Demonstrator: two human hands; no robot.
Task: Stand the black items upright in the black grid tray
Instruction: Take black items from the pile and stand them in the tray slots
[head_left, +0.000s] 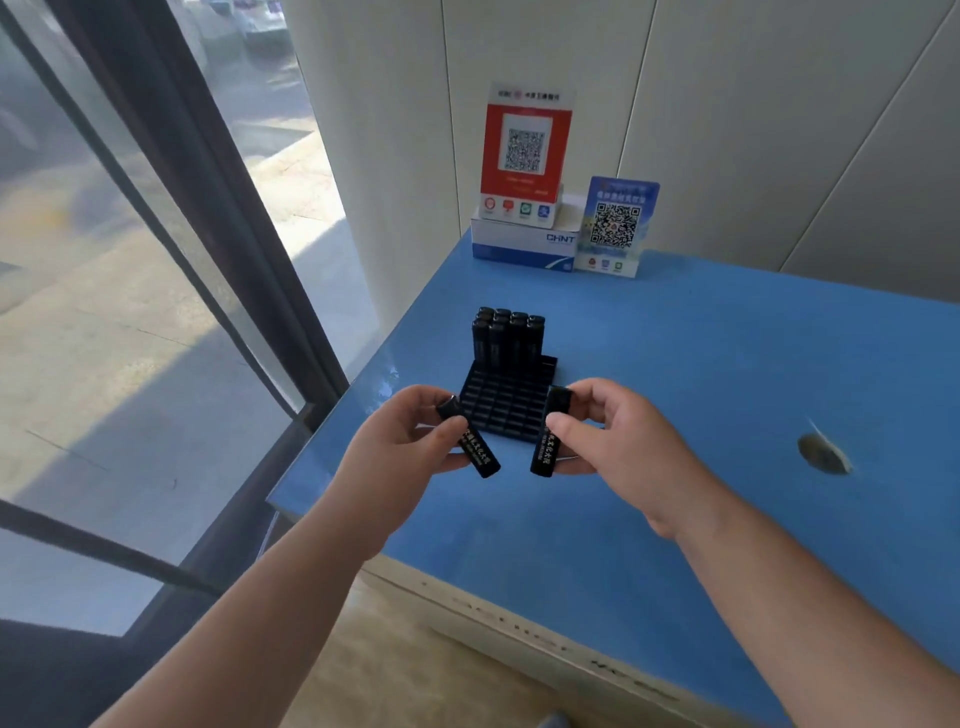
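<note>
Over tray: fingers pinch tubes.

Left hand and right hand both raised, fingers curled, pinching.

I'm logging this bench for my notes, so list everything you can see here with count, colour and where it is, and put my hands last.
Grid tray: one, black, on the table near its left edge.
Standing tubes: about a dozen, black, upright in the tray's far rows.
Held tubes: two, black with white print, one in the left hand, one in the right, both above the tray's near edge.
Table: one, blue top.
Red QR sign: one, on the box.
Box: one, white and blue, at the table's far edge.
Blue QR sign: one, right of the box.
Left hand: grips a tube.
Right hand: grips a tube.
</note>
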